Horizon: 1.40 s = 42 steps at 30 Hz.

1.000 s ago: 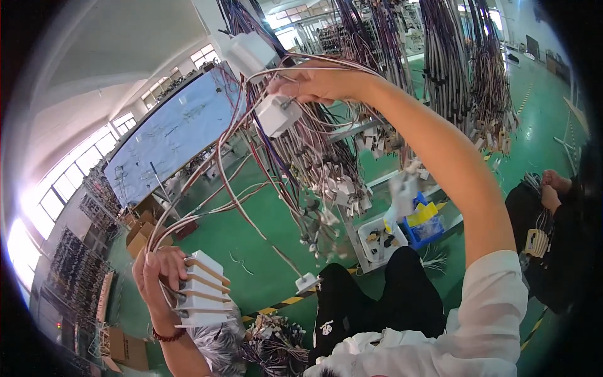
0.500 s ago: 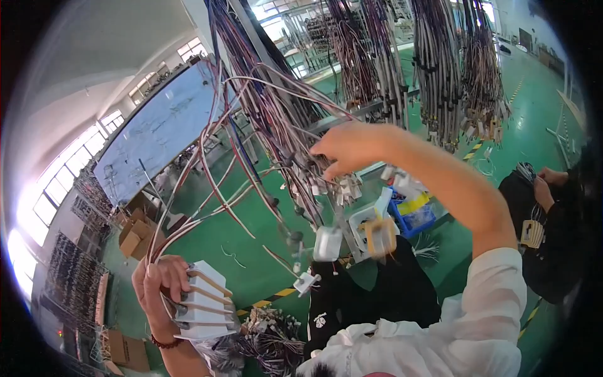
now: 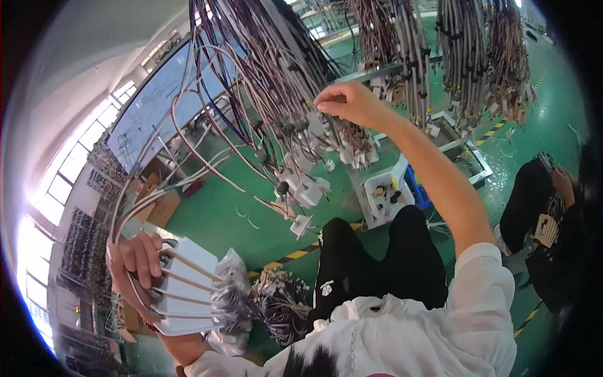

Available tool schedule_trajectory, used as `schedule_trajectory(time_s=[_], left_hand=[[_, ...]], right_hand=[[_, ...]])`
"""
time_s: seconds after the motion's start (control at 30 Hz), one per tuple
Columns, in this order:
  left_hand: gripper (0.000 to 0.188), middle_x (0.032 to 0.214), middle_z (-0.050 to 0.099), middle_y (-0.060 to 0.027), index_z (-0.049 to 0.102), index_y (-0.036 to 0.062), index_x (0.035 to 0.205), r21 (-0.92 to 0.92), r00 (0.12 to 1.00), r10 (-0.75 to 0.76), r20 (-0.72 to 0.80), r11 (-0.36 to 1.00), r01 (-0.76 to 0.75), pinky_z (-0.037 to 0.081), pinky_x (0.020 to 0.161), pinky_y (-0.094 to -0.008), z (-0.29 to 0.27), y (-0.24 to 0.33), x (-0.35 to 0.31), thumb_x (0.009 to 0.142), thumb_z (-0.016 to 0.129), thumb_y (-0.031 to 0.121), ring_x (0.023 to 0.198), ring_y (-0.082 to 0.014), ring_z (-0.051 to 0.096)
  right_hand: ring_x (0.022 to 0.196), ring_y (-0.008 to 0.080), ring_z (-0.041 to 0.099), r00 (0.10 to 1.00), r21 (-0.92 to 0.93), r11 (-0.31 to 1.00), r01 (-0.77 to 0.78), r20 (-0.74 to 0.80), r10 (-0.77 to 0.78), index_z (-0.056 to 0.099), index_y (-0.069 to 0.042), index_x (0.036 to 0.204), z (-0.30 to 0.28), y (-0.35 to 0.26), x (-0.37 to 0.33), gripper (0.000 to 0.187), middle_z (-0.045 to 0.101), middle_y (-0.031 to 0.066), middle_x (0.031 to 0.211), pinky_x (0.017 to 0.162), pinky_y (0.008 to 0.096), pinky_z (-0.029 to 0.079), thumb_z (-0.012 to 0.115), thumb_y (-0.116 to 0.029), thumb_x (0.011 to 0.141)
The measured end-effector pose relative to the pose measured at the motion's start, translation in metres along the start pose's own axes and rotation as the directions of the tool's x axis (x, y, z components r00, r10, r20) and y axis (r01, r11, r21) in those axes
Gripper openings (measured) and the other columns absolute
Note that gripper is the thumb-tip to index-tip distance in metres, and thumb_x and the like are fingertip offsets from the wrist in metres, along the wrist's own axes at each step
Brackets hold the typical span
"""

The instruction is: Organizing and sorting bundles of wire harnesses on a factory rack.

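A fan of white connector blocks (image 3: 188,276) with tan edges is sitting in my left hand (image 3: 137,259), spreading out toward the right of my fingers. I'm grasping the blocks at their cable end, fingers curled over. Pale cables (image 3: 154,195) are rising from that grip and bending across toward the hanging wire bundle (image 3: 270,81). My right hand (image 3: 347,107) is hovering at this bundle's right edge, fingers bent in toward the thumb; I can't tell whether they're pinching anything. Below that hand, a small white connector (image 3: 301,226) is dangling just above my knee. A white tray (image 3: 384,195) is lying farther below it, with a blue bin (image 3: 420,188) just beside. Right of my left hand, a heap of wires (image 3: 279,308) is resting low down. Well off to my right hand's right, a co-worker's hand (image 3: 563,186) is showing.
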<state>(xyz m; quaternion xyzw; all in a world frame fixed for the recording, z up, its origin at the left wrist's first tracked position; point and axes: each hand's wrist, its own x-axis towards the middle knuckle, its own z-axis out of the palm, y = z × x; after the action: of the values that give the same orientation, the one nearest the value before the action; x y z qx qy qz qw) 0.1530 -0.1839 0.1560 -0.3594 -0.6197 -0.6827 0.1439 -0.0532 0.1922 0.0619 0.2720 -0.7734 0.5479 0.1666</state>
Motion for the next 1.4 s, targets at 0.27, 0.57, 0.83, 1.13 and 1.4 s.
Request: schedule_trajectory(time_s=[0.27, 0.57, 0.83, 1.13, 1.4], left_hand=[[0.023, 0.055, 0.038, 0.0035, 0.040, 0.0113, 0.077, -0.110, 0.979, 0.189, 0.069, 0.977, -0.181, 0.038, 0.088, -0.0339, -0.032, 0.038, 0.004, 0.083, 0.057, -0.002, 0.064, -0.0127, 0.049], [0.021, 0.058, 0.042, 0.0023, 0.043, 0.0128, 0.073, -0.206, 0.999, 0.026, 0.046, 0.978, -0.016, 0.034, 0.089, -0.0271, -0.049, 0.069, 0.015, 0.093, 0.048, 0.008, 0.067, -0.0095, 0.047], [0.018, 0.055, 0.046, 0.0029, 0.044, 0.0126, 0.076, -0.212, 0.980, 0.168, -0.105, 0.959, -0.188, 0.035, 0.095, -0.0341, -0.082, 0.052, -0.011, 0.093, 0.040, 0.010, 0.066, -0.0128, 0.048], [0.025, 0.049, 0.034, 0.0073, 0.038, 0.0147, 0.070, -0.031, 0.979, 0.144, -0.146, 0.988, -0.150, 0.038, 0.075, -0.0261, -0.009, 0.035, 0.005, 0.094, 0.044, 0.012, 0.055, -0.0079, 0.038], [0.030, 0.047, 0.033, 0.0065, 0.038, 0.0135, 0.070, -0.023, 0.975, 0.194, -0.107, 0.980, -0.198, 0.038, 0.073, -0.0269, -0.026, 0.034, -0.003, 0.100, 0.034, 0.020, 0.050, -0.0088, 0.037]], right_hand=[[0.072, 0.0076, 0.052, 0.987, 0.052, 0.997, 0.060, 0.143, -0.067, 0.064, -0.002, 0.104, 0.045, 0.030, -0.002, 0.031, 0.062, 0.0021, 0.086, 0.066, 0.0251, 0.044, 0.069, -0.022, 0.081], [0.126, 0.0260, 0.040, 0.969, 0.152, 0.967, 0.203, 0.114, -0.221, 0.021, -0.003, 0.142, 0.107, -0.014, 0.014, 0.103, 0.038, 0.0201, 0.138, 0.102, 0.0292, 0.035, 0.073, -0.054, 0.069], [0.064, 0.0079, 0.053, 0.988, 0.237, 0.962, 0.136, -0.108, -0.113, 0.063, -0.002, 0.096, 0.048, -0.009, 0.017, 0.021, 0.063, 0.0013, 0.072, 0.058, 0.0274, 0.043, 0.060, -0.015, 0.080], [0.064, 0.0127, 0.055, 0.858, -0.515, 0.856, -0.045, -0.459, -0.231, 0.062, 0.000, 0.100, -0.031, -0.008, 0.005, 0.029, 0.063, 0.0100, 0.077, 0.061, 0.0287, 0.044, 0.063, -0.011, 0.074], [0.079, 0.0088, 0.051, 0.977, -0.190, 0.982, 0.012, 0.211, 0.028, 0.050, 0.001, 0.114, -0.001, -0.036, 0.003, 0.045, 0.058, 0.0011, 0.086, 0.074, 0.0256, 0.044, 0.070, -0.019, 0.080]])
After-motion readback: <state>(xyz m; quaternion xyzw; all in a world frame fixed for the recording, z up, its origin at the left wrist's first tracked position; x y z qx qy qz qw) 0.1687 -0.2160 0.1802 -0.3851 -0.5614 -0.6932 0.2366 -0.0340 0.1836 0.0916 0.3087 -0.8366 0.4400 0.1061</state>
